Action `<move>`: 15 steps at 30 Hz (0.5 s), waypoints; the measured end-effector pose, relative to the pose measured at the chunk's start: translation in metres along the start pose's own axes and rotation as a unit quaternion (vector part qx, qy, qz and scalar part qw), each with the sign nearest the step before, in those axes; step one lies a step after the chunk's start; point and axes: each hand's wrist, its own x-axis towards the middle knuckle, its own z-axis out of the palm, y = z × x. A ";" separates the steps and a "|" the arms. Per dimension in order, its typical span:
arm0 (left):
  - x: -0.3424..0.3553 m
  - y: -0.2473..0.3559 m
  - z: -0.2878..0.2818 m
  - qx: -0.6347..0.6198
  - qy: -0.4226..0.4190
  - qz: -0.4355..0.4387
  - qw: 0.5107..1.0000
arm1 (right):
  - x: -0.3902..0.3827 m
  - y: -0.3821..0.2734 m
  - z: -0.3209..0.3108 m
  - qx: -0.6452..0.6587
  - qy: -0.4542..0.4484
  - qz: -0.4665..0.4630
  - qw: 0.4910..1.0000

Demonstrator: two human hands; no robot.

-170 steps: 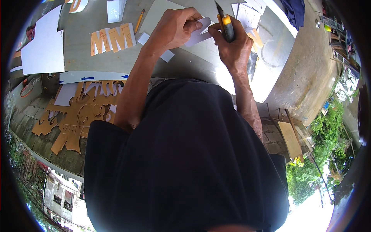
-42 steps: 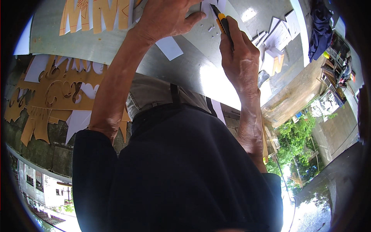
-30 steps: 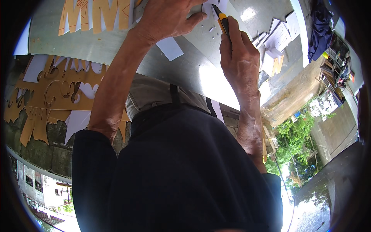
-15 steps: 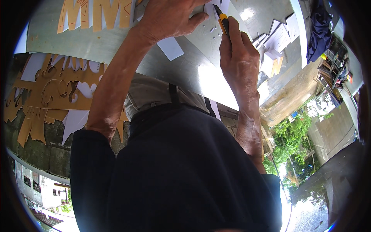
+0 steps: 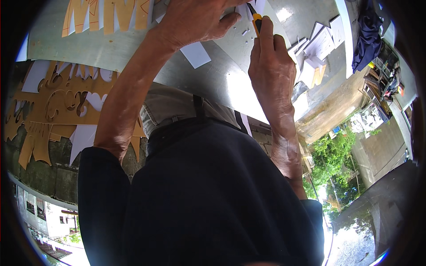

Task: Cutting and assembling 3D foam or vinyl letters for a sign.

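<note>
My right hand (image 5: 273, 64) is closed around a yellow-and-black utility knife (image 5: 257, 21). The knife's blade points up and away, at a white sheet piece (image 5: 259, 5) by the top edge of the picture. Just left of it, my left hand (image 5: 199, 20) is over the grey metal tabletop (image 5: 133, 53). Its thumb stands apart from the forefinger; the other fingertips run out of the picture. Between my forearms lies a small white rectangle (image 5: 195, 55), with tiny white offcuts (image 5: 245, 32) near the knife.
Brown-faced sheets with cut zigzag shapes (image 5: 106, 17) lie at the far left. White cut pieces (image 5: 320, 44) are piled at the right, near a dark blue cloth (image 5: 367, 35). Below the table's left side is a brown sheet with curled cut-outs (image 5: 57, 104).
My right hand and the knife have shifted slightly left and up. The left forearm has moved a little left, while the left hand stays at nearly the same place.
</note>
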 end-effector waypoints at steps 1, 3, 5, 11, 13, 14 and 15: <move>0.000 0.001 0.000 -0.001 0.000 -0.001 1.000 | -0.001 0.000 0.001 0.001 0.002 -0.002 1.000; 0.001 0.002 0.001 0.014 -0.002 -0.012 1.000 | -0.001 0.000 0.002 0.001 0.003 -0.005 1.000; 0.001 0.002 0.001 0.004 0.000 -0.020 1.000 | 0.000 -0.001 0.001 0.007 -0.006 0.003 1.000; 0.002 0.002 0.000 -0.024 -0.007 -0.045 0.999 | -0.001 -0.007 -0.001 -0.004 -0.013 0.007 1.000; 0.003 0.002 -0.001 -0.038 -0.012 -0.051 0.998 | 0.000 -0.007 -0.002 -0.007 -0.015 0.007 1.000; 0.003 0.002 -0.002 -0.033 -0.017 -0.054 0.998 | 0.000 -0.007 -0.003 -0.010 -0.016 0.008 1.000; 0.003 0.002 -0.002 -0.027 -0.022 -0.057 0.998 | 0.000 -0.008 -0.003 -0.011 -0.017 0.007 1.000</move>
